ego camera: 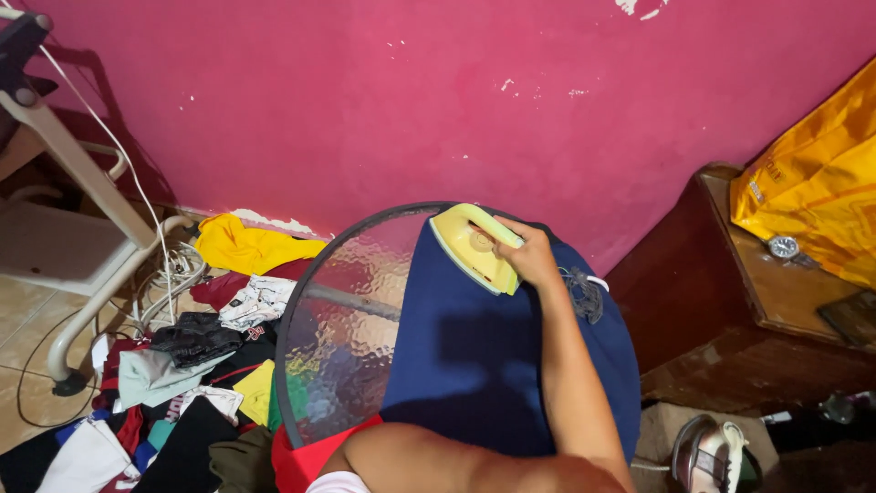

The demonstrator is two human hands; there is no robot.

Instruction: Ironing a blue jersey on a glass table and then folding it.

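Iron on cloth, table beneath

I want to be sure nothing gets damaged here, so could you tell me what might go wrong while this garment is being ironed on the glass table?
The right hand presses the yellow iron on a navy garment laid straight on the round glass table; heat could stress the glass.

The iron sits near the table's far edge and might slip off.

Clothes piled on the floor could trip someone.
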